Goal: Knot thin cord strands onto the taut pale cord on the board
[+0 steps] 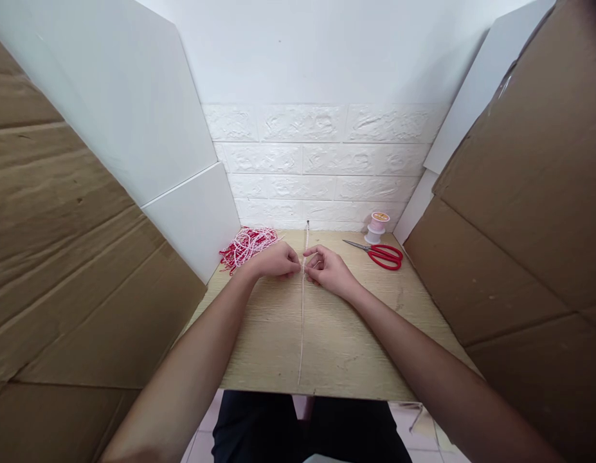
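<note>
A thin white cord [301,328] runs down the middle of the wooden board from a small nail [308,222] at the back edge. My left hand [276,260] comes to the cord from the left, its thumb and fingertips pinched together on it. From the other side my right hand [329,270] meets the cord with bent fingers, the index fingertip and thumb closed about it. Both sets of fingertips are close together, a short way below the nail. Fine detail between them is too small to make out. The cord's lower end lies loose near the front edge.
A pile of red and white braided cords [249,245] lies at the back left of the board [269,347]. Red-handled scissors [385,257] and a spool of pale pink thread [377,227] are at the back right. Cardboard walls [519,212] flank both sides.
</note>
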A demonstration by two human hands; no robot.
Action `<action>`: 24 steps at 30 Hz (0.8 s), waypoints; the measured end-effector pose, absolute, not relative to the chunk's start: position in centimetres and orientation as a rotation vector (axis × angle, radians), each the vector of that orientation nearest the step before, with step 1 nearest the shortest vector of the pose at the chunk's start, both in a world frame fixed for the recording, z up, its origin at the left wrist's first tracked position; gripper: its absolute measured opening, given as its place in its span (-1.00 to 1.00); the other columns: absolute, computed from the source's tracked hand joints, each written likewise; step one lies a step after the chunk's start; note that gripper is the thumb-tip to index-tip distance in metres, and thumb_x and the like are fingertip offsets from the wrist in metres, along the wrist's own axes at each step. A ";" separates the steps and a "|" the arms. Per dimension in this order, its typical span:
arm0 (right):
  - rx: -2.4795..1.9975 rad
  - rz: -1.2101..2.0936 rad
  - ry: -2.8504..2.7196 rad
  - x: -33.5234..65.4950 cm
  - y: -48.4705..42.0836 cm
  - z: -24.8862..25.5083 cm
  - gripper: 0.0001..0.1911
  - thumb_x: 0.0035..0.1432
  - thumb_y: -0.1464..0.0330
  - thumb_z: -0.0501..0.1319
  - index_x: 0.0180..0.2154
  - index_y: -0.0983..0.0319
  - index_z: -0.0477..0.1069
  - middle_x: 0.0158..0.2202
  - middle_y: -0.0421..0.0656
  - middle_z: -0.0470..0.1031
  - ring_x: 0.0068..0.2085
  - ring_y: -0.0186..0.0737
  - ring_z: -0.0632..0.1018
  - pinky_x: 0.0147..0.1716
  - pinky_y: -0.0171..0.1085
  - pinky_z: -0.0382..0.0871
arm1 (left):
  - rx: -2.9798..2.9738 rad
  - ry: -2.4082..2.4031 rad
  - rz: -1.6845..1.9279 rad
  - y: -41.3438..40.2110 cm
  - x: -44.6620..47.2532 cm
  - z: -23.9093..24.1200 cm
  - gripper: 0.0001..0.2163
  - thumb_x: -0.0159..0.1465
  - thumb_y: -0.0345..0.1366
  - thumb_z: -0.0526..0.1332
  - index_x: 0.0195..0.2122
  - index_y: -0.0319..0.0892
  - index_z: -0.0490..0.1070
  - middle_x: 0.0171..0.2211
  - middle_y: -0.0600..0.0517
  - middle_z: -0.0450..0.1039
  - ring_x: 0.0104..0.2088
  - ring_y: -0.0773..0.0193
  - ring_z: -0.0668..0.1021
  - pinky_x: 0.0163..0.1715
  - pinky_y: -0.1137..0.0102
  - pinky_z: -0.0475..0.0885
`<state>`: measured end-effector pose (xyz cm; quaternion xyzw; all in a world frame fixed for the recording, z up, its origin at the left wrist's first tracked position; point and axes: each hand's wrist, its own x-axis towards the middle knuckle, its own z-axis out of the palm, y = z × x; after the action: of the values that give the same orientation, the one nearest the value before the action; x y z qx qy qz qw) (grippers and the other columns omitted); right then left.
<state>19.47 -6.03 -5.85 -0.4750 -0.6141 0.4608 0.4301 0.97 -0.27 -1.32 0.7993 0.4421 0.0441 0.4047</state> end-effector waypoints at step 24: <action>-1.182 0.912 -1.671 19.6 -6.3 -5.5 -0.66 -0.02 0.54 0.19 -0.14 0.22 0.37 -0.48 -0.24 0.49 -0.47 -0.30 0.53 -0.46 -0.36 0.35 | 2.247 0.906 0.141 0.6 0.5 -1.9 -0.74 0.15 -0.13 0.27 -0.34 -0.22 0.61 -0.46 0.06 0.51 -0.48 0.39 0.41 -0.50 0.53 0.20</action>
<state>19.58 -6.33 -5.45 -0.4748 -0.6714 0.3664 0.4354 0.49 0.60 -1.95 0.8674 0.3497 0.0544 0.3498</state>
